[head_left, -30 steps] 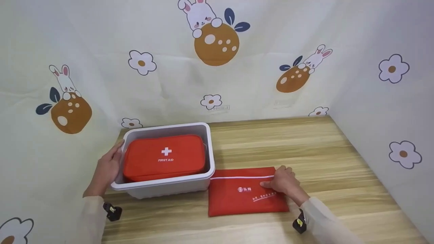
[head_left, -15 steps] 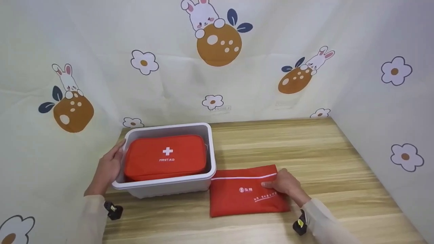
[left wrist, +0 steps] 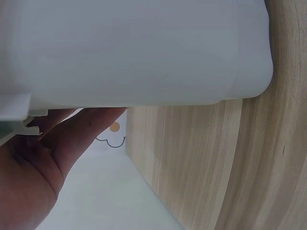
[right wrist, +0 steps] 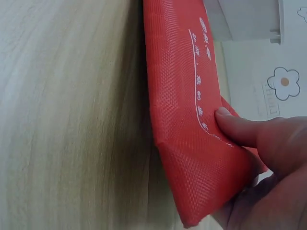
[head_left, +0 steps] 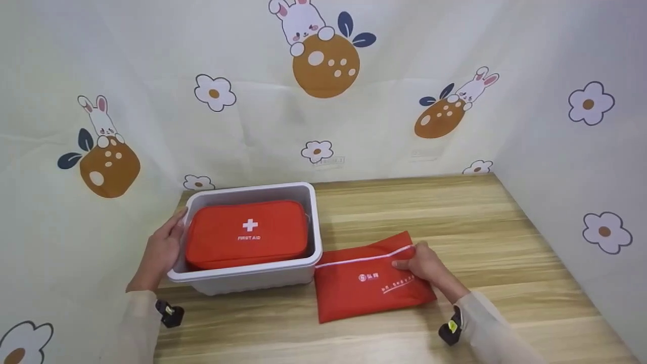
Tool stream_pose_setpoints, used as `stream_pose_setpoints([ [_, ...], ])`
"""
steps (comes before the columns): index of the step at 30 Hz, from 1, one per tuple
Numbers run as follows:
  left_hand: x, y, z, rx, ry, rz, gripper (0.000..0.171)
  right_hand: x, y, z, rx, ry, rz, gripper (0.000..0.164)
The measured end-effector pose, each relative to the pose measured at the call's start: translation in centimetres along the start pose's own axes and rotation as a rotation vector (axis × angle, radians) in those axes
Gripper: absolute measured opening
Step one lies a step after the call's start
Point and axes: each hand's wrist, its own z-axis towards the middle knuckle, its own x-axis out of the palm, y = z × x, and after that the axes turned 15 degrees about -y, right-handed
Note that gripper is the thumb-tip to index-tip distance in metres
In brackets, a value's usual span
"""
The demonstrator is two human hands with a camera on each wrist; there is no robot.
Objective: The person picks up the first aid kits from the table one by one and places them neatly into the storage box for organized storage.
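In the head view a pale grey plastic bin (head_left: 252, 283) stands at the left of the table with a red first aid bag (head_left: 247, 247) inside it. My left hand (head_left: 160, 253) rests against the bin's left outer wall, just below the rim. The left wrist view has that hand's straight fingers (left wrist: 86, 129) along the bin's side. To the right of the bin, a flat red zip pouch (head_left: 354, 293) with white print is pinched at its right edge by my right hand (head_left: 429, 265). The right thumb (right wrist: 240, 129) lies on top; the other fingers are mostly hidden behind the pouch.
The wood-grain table (head_left: 404, 207) extends behind and to the right of the pouch. A pale cloth (head_left: 252, 131) printed with rabbits, oranges and flowers hangs along the back and both sides.
The pouch's right side has risen and tilted up with my right hand, while its left end stays low beside the bin. My left hand and the bin have hardly moved.
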Motion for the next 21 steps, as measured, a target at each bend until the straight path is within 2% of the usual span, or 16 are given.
stream_pose_setpoints([
  [2, 0.0, 0.1, 0.0, 0.002, -0.003, 0.001, 0.056, -0.1, -0.1, 0.2, -0.006, 0.015, 0.064, 0.029],
  [4, 0.0, 0.1, 0.0, 0.001, -0.006, 0.0, 0.056, -0.2, -0.2, 0.4, 0.014, 0.022, 0.112, 0.03],
  [8, 0.0, 0.0, -0.1, -0.006, -0.004, -0.009, 0.057, -0.6, -0.3, 0.7, 0.07, 0.013, 0.164, 0.057],
  [11, 0.0, 0.0, -0.1, -0.013, 0.001, -0.009, 0.057, -1.0, -0.2, 0.9, 0.076, 0.026, 0.21, 0.065],
  [17, -0.1, 0.0, -0.2, -0.009, -0.003, -0.01, 0.057, -1.7, -0.3, 0.9, 0.08, 0.044, 0.372, 0.052],
  [21, -0.1, 0.0, -0.2, -0.011, -0.005, -0.025, 0.056, -2.4, -0.3, 0.9, 0.075, 0.027, 0.418, 0.051],
])
